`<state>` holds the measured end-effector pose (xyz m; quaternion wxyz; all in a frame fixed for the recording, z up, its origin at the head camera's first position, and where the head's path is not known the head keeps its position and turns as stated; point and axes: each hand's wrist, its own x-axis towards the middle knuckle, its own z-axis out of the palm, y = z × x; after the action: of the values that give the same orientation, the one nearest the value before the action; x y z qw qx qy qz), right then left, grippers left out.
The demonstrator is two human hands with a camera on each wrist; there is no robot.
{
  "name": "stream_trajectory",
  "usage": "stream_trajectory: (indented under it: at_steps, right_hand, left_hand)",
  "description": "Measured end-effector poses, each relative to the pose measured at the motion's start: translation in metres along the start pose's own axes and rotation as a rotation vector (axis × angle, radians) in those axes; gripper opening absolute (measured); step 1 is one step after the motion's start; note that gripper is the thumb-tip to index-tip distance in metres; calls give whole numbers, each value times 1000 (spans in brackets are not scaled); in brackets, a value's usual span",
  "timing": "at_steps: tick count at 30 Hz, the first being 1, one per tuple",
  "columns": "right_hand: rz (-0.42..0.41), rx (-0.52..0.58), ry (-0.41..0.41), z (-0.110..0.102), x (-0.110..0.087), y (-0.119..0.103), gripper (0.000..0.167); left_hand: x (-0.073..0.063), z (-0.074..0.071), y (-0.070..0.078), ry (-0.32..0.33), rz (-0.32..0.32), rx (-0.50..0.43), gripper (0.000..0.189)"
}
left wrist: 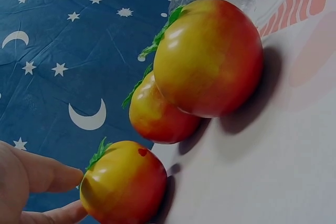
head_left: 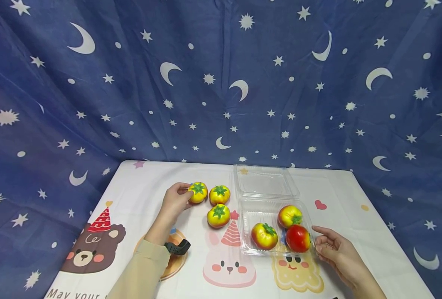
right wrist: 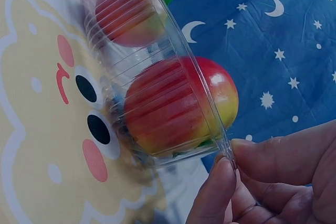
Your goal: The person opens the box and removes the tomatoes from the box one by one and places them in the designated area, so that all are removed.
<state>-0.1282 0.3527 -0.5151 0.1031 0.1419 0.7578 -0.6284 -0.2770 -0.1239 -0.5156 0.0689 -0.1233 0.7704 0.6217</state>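
Note:
My left hand point(head_left: 174, 202) holds a yellow-and-red toy tomato point(head_left: 197, 193) with a green leafy top, fingers and thumb at its left side. In the left wrist view that tomato point(left wrist: 126, 182) sits low on the white cloth, the fingertips on its near side. Two similar tomatoes, one behind point(head_left: 219, 194) and one in front point(head_left: 218, 216), stand just right of it. With thumb and finger, my right hand point(head_left: 337, 251) pinches the rim of a clear plastic box point(right wrist: 197, 72) at its right front corner. Inside lie three tomatoes, one turned red side up point(head_left: 298, 238).
The box's hinged lid point(head_left: 266, 182) lies folded back behind it. A white cloth point(head_left: 138, 187) printed with cartoon animals covers the table. Behind the table hangs a blue curtain point(head_left: 206, 104) with moons and stars. A black band point(head_left: 178, 248) circles the left wrist.

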Motion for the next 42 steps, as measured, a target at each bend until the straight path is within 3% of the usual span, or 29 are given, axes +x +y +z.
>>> stream_trajectory:
  at_steps: [10,28,42]
  right_hand:
    - [4,6,-6,-1,0,1,67]
    - [-44,26,-32,-4,1,3,68]
    - [-26,25,-36,-4,1,4,69]
  left_hand:
    - [2,0,-2,-11,-7,-40,57]
    - [-4,3,-1,-27,-24,43,65]
    - [-4,-2,2,-30,-21,15,67]
